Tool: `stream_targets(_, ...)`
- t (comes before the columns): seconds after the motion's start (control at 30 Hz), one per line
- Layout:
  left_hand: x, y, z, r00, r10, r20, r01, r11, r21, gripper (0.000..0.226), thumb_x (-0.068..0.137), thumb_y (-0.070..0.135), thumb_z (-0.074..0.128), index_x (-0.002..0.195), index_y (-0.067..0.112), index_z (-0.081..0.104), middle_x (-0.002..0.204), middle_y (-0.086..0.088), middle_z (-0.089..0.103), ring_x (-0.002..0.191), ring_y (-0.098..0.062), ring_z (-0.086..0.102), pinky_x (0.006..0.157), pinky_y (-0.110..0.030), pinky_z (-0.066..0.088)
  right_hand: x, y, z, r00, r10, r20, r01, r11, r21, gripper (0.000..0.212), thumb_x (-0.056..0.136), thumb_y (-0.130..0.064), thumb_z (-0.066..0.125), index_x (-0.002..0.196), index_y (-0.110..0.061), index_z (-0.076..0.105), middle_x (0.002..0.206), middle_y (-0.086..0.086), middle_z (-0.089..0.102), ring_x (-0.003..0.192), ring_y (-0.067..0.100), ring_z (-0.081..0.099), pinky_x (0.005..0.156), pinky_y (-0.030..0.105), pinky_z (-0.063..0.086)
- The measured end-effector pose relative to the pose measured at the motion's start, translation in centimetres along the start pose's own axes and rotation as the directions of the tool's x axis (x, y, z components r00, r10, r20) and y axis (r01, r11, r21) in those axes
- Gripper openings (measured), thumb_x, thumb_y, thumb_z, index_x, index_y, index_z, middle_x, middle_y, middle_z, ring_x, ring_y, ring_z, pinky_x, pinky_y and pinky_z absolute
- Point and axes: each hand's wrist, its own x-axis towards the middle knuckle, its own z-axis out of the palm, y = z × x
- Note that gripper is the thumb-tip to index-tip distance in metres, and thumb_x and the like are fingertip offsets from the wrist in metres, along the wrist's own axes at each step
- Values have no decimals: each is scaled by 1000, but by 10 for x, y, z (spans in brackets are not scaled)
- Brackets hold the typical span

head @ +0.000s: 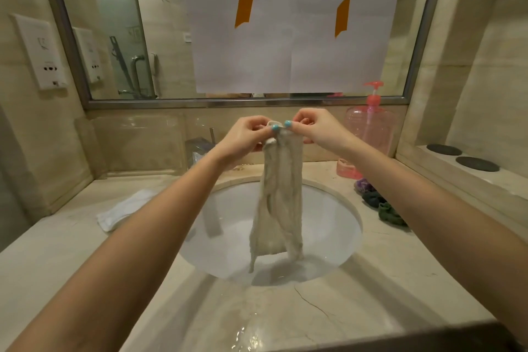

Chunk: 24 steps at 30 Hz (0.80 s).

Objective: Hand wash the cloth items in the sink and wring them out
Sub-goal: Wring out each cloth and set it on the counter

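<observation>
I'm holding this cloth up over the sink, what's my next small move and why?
Probably slide one hand down the cloth and start twisting: the left hand and right hand both pinch its top edge, and it hangs loose, lengthwise, over the sink.

No legible text on the wall plate [40, 51], taped paper sheets [243, 60] or pump bottle [371, 128]

Wet beige cloth [278, 203] hanging limp above sink [337, 237].
</observation>
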Motion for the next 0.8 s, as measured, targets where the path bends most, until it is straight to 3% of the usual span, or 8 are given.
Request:
stream_targets(0.2, 3, 7, 6, 997, -10, -74, -7, 975, -222, 20, 96, 23, 60, 109, 8, 59, 91, -3, 64, 77, -10, 64, 69, -23, 53, -14, -4, 3, 989, -96, 109, 47, 922, 385, 29, 93, -10, 61, 115, 8, 64, 103, 16, 69, 95, 20, 67, 86, 27, 56)
stream_targets(0.37, 2, 16, 2, 998, 36, -55, -43, 990, -138, 3, 94, 11, 62, 97, 10, 62, 84, -3, 62, 70, -7, 62, 66, -21, 52, -20, 1, 6, 995, -46, 88, -19, 785, 619, 35, 91, 14, 42, 123, 9, 56, 109, 14, 66, 99, 20, 67, 83, 24, 56)
stream_targets(0.43, 2, 18, 2, 994, 49, -94, -65, 980, -186, 4, 96, 7, 58, 95, 9, 61, 82, -4, 60, 69, -9, 60, 66, -21, 52, -25, 14, 16, 999, 0, 33, -18, 853, 522, 39, 91, 6, 55, 129, 1, 52, 119, 8, 61, 109, 22, 61, 86, 24, 55)
stream_targets(0.5, 2, 20, 3, 993, 48, -103, -72, 969, -237, 4, 97, 7, 56, 95, 9, 59, 83, -5, 60, 70, -11, 60, 67, -23, 53, -34, 28, 34, 996, -8, 93, -30, 915, 402, 68, 84, -13, 72, 143, -12, 38, 136, -1, 49, 122, 16, 52, 91, 22, 49)
stream_targets(0.6, 3, 24, 6, 990, 26, -141, -80, 915, -396, 7, 98, 4, 52, 93, 8, 57, 82, -6, 59, 67, -11, 61, 66, -24, 54, -43, 39, 61, 992, 39, 124, -93, 882, 461, 89, 76, -23, 81, 148, -18, 27, 135, -5, 46, 119, 10, 51, 88, 18, 48)
stream_targets(0.67, 3, 28, 3, 983, -1, -185, -89, 875, -476, 9, 98, 2, 51, 91, 7, 56, 80, -6, 58, 65, -11, 61, 65, -24, 55, -44, 47, 72, 988, 47, 146, -110, 883, 457, 76, 70, -23, 82, 135, -18, 44, 120, -2, 59, 105, 10, 60, 79, 17, 50)
stream_targets(0.73, 2, 27, -6, 973, -22, -229, -90, 880, -466, 11, 97, 1, 51, 89, 8, 55, 79, -5, 57, 66, -12, 59, 65, -24, 54, -43, 55, 74, 986, 62, 157, -125, 893, 432, 42, 73, -13, 74, 112, -18, 59, 100, -2, 65, 88, 8, 63, 74, 18, 49)
stream_targets(0.8, -2, 17, -22, 961, -56, -271, -66, 904, -422, 13, 98, 1, 51, 88, 9, 55, 80, -5, 57, 68, -12, 58, 65, -23, 54, -41, 61, 71, 985, 74, 158, -135, 897, 421, 28, 78, -8, 68, 105, -11, 62, 90, -1, 64, 80, 8, 62, 72, 22, 48)
